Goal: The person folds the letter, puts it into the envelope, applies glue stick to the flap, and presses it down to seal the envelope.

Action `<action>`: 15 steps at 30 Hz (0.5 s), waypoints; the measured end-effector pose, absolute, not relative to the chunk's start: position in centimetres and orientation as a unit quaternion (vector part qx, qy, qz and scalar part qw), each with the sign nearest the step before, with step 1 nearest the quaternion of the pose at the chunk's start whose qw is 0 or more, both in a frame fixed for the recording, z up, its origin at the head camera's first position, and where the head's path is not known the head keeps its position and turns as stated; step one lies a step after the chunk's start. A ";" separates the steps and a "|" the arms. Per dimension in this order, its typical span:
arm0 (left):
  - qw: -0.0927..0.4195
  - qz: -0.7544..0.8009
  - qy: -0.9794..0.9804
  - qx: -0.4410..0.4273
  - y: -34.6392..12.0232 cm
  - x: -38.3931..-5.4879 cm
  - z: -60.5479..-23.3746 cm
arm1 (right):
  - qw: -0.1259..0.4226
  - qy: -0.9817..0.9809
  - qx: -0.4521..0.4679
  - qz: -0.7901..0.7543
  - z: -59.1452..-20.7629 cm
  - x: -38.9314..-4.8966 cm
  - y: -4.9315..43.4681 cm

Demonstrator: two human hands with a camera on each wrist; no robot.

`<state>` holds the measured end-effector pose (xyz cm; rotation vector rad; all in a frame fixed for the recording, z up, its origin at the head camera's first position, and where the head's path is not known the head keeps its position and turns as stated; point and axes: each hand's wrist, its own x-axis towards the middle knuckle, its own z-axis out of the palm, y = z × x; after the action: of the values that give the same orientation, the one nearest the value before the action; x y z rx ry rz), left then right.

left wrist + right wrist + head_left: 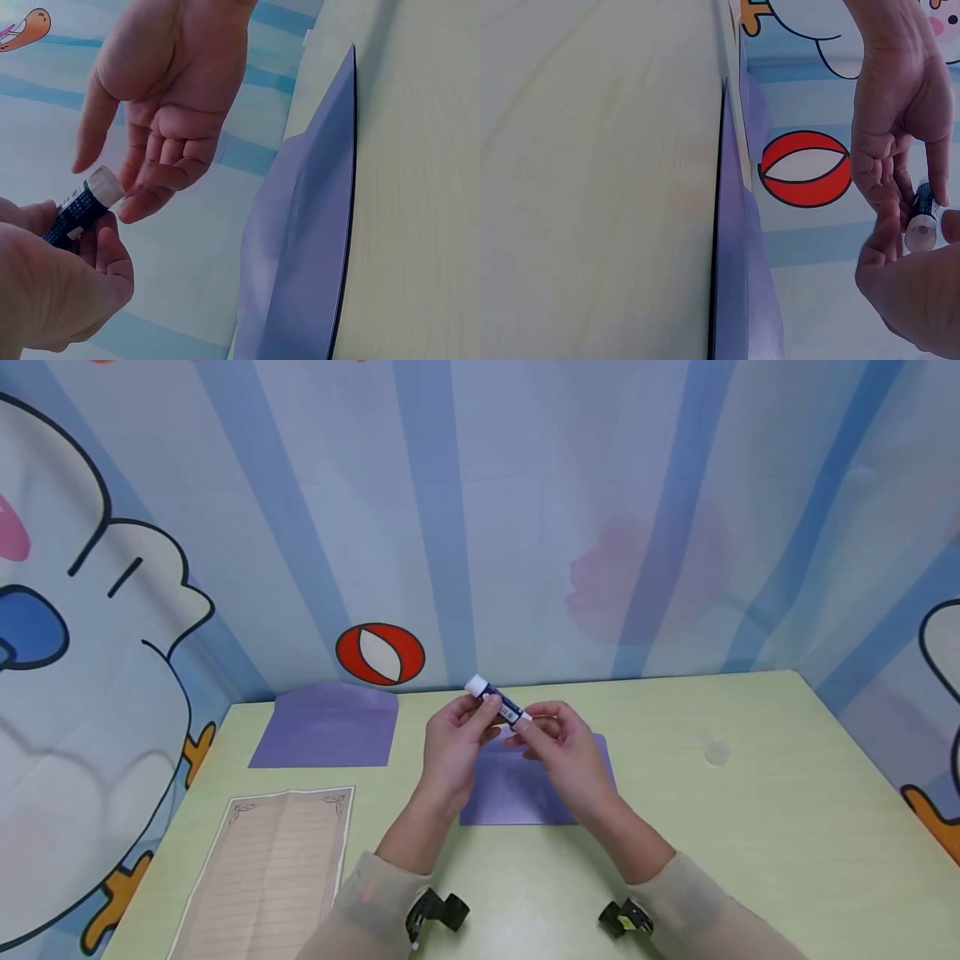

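In the head view a glue stick (504, 708) with a dark blue label and a white cap is held tilted above the table. My left hand (452, 739) grips its barrel between thumb and fingers. Around the white lower end of the glue stick (105, 187) are the loosely bent fingers of my right hand (567, 752); the right wrist view shows slight gaps between them and that end. Below both hands lies a purple envelope (517, 789), flap side away, partly hidden by them.
A second purple envelope (330, 735) lies at the back left of the pale table (750, 852). Nearer on the left is a creased sheet of lined letter paper (270, 860). A small round translucent piece (717, 753) is on the right. A printed curtain (517, 527) hangs behind.
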<state>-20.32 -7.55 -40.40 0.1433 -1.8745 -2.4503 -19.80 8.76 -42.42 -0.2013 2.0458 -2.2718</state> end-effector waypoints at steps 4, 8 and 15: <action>0.030 -0.792 -0.608 0.044 -7.5 -20.4 -40.4 | 0.106 0.627 -0.033 -0.771 -42.4 -19.9 8.8; 0.026 -0.791 -0.610 0.044 -7.6 -20.4 -40.5 | 0.135 0.595 -0.031 -0.791 -42.5 -20.0 8.9; 0.027 -0.787 -0.614 0.049 -7.6 -20.4 -40.5 | 0.064 0.633 -0.065 -0.769 -42.6 -19.9 8.9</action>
<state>-20.35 -7.59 -40.52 0.1522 -1.8970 -2.4324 -19.89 8.87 -42.57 -0.1963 1.9110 -2.3228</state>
